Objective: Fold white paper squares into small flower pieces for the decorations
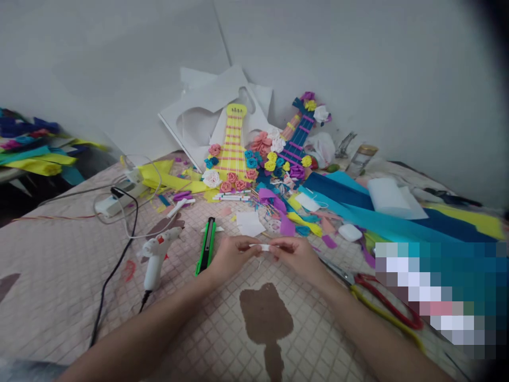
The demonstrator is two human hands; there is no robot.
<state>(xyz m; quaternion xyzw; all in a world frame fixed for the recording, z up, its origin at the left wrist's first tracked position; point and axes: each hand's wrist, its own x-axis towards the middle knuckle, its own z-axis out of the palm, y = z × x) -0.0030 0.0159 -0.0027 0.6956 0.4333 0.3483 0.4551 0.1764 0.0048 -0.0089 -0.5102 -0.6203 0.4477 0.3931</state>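
My left hand and my right hand meet over the patterned surface, fingers pinched on the two ends of a small white strip held between them. A green utility knife lies just left of my left hand. A white glue gun with a black cord rests further left. Red-handled scissors lie to the right of my right forearm.
Two paper guitars decorated with paper flowers, one yellow and one blue, lean at the back with white cutout sheets. Blue and yellow paper sheets, scraps, a power strip and a glass jar crowd the surface.
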